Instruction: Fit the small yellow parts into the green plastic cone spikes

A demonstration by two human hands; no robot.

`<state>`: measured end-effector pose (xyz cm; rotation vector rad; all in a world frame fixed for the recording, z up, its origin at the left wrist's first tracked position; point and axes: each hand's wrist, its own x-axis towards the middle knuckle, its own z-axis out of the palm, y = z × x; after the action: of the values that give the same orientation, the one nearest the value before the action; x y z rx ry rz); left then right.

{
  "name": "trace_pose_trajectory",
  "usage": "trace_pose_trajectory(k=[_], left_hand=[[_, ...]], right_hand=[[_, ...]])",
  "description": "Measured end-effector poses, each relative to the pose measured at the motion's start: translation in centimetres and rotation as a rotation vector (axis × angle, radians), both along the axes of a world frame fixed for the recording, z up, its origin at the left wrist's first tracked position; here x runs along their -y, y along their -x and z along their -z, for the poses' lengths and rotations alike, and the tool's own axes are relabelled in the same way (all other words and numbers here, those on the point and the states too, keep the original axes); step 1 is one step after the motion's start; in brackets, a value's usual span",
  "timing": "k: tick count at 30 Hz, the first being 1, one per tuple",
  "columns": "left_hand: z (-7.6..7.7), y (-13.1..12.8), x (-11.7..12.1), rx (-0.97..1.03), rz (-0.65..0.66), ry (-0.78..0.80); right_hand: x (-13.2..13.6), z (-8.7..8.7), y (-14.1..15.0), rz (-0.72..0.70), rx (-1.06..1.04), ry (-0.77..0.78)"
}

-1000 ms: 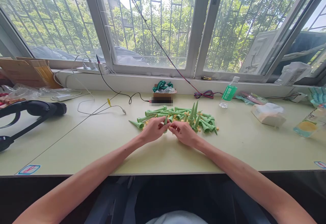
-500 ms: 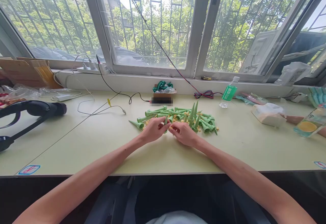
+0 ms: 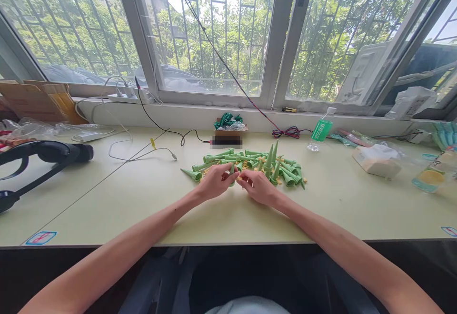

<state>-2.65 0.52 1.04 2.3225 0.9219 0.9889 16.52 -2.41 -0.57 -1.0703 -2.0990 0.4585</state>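
A heap of green plastic cone spikes (image 3: 266, 164) with small yellow bits among them lies on the pale table (image 3: 143, 195), just beyond my hands. My left hand (image 3: 214, 182) is closed around one green cone (image 3: 232, 170) that points up from its fingers. My right hand (image 3: 257, 186) is pinched close beside it, fingertips at a small yellow piece (image 3: 242, 178) next to the cone. Both hands rest at the near edge of the heap, almost touching each other.
A green-labelled water bottle (image 3: 320, 131) stands at the back right, near a white packet (image 3: 376, 160) and a clear bottle (image 3: 433, 173). A black headset (image 3: 39, 159) lies at the left. Cables (image 3: 157, 133), a power strip and a small box (image 3: 228, 135) sit by the window sill.
My hands have barely moved. A forearm that showed at the far right edge half a second ago is gone from view.
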Motion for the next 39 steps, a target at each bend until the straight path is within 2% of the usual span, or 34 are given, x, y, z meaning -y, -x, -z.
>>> trace_pose_trajectory(k=[9,19,28,39], left_hand=[[0.07,-0.04,-0.16,0.003,-0.001,-0.003],[0.11,0.03,-0.12,0.004,0.014,0.003],[-0.11,-0.07,0.00,0.001,0.003,-0.012],[-0.13,-0.04,0.10,-0.002,0.005,0.000]], right_hand=[[0.16,-0.09,-0.01,0.003,-0.047,0.048],[0.16,-0.32,0.14,0.002,-0.013,0.006],[0.28,-0.29,0.07,-0.003,-0.018,0.061],[0.07,-0.04,0.03,-0.001,0.010,0.031]])
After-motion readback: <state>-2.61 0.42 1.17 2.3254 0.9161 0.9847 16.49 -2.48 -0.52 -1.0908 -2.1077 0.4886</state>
